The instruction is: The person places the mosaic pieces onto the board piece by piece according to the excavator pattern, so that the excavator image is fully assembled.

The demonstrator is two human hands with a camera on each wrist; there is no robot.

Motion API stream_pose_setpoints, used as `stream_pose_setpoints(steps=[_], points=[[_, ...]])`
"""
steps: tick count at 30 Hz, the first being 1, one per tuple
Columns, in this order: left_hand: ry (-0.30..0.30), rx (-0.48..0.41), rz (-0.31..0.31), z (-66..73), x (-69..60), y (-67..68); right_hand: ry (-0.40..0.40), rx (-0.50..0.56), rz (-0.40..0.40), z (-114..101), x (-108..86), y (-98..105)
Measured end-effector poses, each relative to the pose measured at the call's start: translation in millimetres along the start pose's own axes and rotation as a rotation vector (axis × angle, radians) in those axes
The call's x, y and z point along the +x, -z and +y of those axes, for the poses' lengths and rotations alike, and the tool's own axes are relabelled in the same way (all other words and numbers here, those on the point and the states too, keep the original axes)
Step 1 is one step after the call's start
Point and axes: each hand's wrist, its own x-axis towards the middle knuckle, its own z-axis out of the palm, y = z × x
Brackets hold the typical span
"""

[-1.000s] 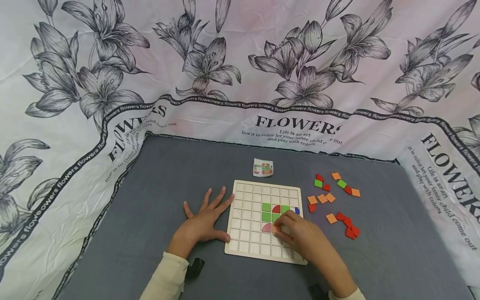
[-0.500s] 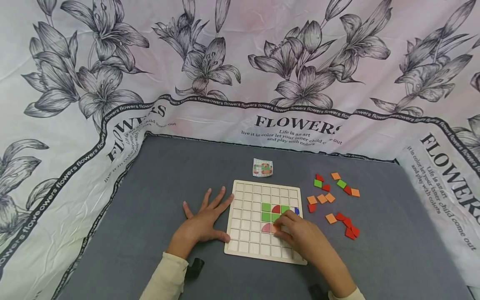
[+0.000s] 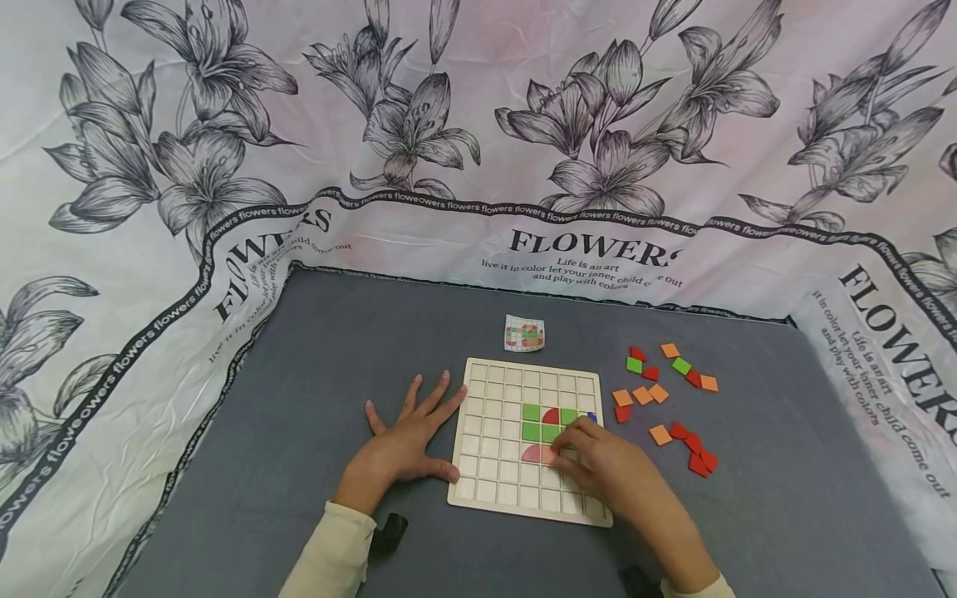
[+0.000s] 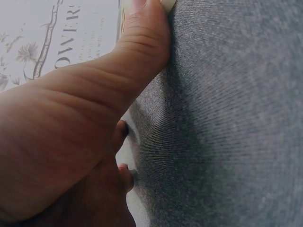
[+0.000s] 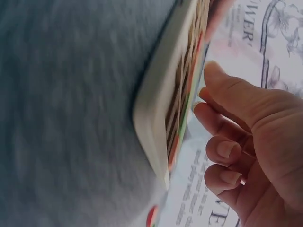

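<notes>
I monitor a dark counter [image 3: 321, 349] with a pale gridded board [image 3: 489, 428] flat on it; the board keeps its position across the last second. The left hand [image 3: 411, 444] is likewise unchanged at the board's left edge: fingers spread wide, thumb and forefinger at the edge, nothing held. I judge that it steadies the board.

The right hand [image 3: 604, 463], over the right half of the board, has eased slightly rightward. Its thumb and forefinger stand a narrow gap apart with nothing visible between them; the other fingers are half curled. Whether a fingertip touches a tile, I cannot tell.

A small printed card [image 3: 525, 334] lies just beyond the board's far edge. Loose tiles [image 3: 660, 435], red, orange and green, lie scattered to the right of the board.

The orange tile [image 3: 547, 454] lies on the board at the fingertips, directly right of the pink piece [image 3: 531, 453] and in the row nearer me than the green tiles [image 3: 531, 432]. I read the small retreat as the release of that tile, its placement probably complete; part of it is hidden, so I cannot confirm the seating.
</notes>
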Motion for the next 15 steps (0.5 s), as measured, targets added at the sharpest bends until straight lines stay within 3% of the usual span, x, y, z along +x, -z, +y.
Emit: stream_pose_setpoints(steps=[15], points=[[-0.004, 0.006, 0.006, 0.9, -0.5, 1.0, -0.279, -0.07, 0.137, 42, -25.8, 33]])
